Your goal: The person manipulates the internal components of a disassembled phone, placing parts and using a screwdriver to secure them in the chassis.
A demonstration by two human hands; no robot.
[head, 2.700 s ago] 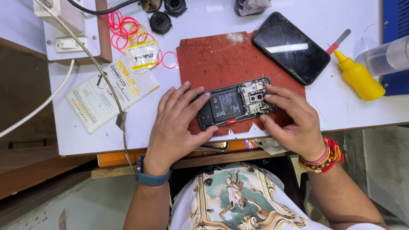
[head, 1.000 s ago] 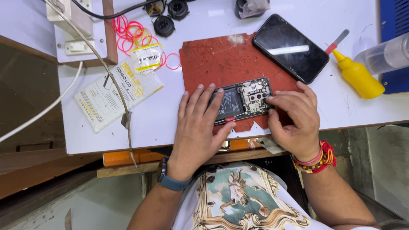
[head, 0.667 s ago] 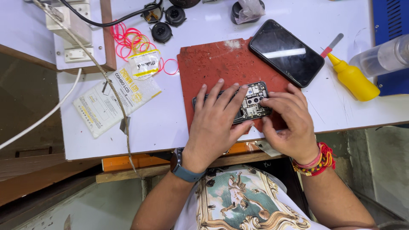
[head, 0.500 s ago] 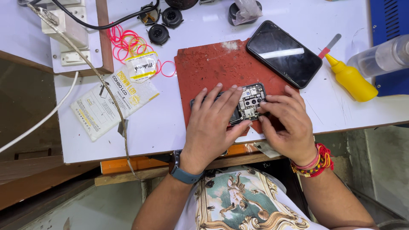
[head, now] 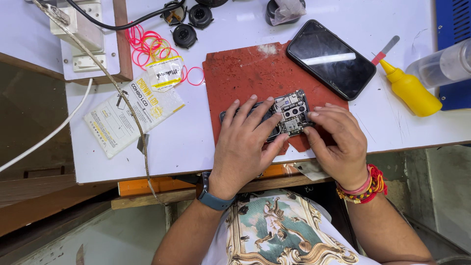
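broadly, the white worktable [head: 196, 147] carries everything, with a worn red repair mat [head: 245, 73] laid on it near the front edge. a white packet with yellow print [head: 122, 115] lies flat to the left of the mat, and a dark phone with a glossy black face [head: 331, 59] rests tilted across the mat's far right corner. a yellow squeeze bottle [head: 409, 91] lies on its side well to the right, nozzle toward the dark phone. pink rubber bands [head: 147, 44] are scattered near the packet.

on the mat's near part sits the opened phone [head: 289, 113], back cover off, circuit board and camera cluster showing. the left hand [head: 245, 147] lies spread flat over its left half, fingers splayed, pressing it down rather than closing around it. the right hand [head: 338, 142] curls at the phone's right end, fingertips pinched narrow against the board's edge; whether they hold a small part or tool i cannot tell.

as a judgement, the risk is at that pinch: too much force on the exposed board could bend it or tear a connector, and a slip of the left palm could let the phone skid toward the table edge.
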